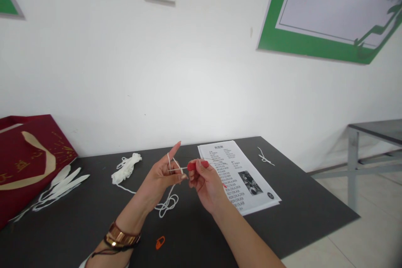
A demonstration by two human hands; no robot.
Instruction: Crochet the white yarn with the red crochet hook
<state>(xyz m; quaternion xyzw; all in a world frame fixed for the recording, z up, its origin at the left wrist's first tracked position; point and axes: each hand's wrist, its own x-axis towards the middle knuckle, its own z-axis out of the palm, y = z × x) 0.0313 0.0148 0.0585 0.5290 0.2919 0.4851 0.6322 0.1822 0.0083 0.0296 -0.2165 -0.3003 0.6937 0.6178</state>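
Observation:
Above the black table, my left hand (pixel 157 182) pinches white yarn (pixel 168 160) between thumb and fingers. A strand wraps round its raised index finger. My right hand (pixel 207 186), close beside it, grips the red handle of a crochet hook (pixel 202 164). The hook's shaft points left into the yarn at my left fingertips; its tip is too small to make out. Below the hands, slack yarn lies in loose loops on the table, and a strand runs left to a small white skein (pixel 127 168). An orange stitch marker (pixel 160 242) lies nearer to me.
Printed pattern sheets (pixel 260 201) lie right of my hands on the black table (pixel 301 201). A yarn scrap (pixel 265 157) sits beyond them. At the left are white leaf-shaped pieces (pixel 70 180) and a dark red bag (pixel 34 150). A white wall (pixel 194 71) rises behind.

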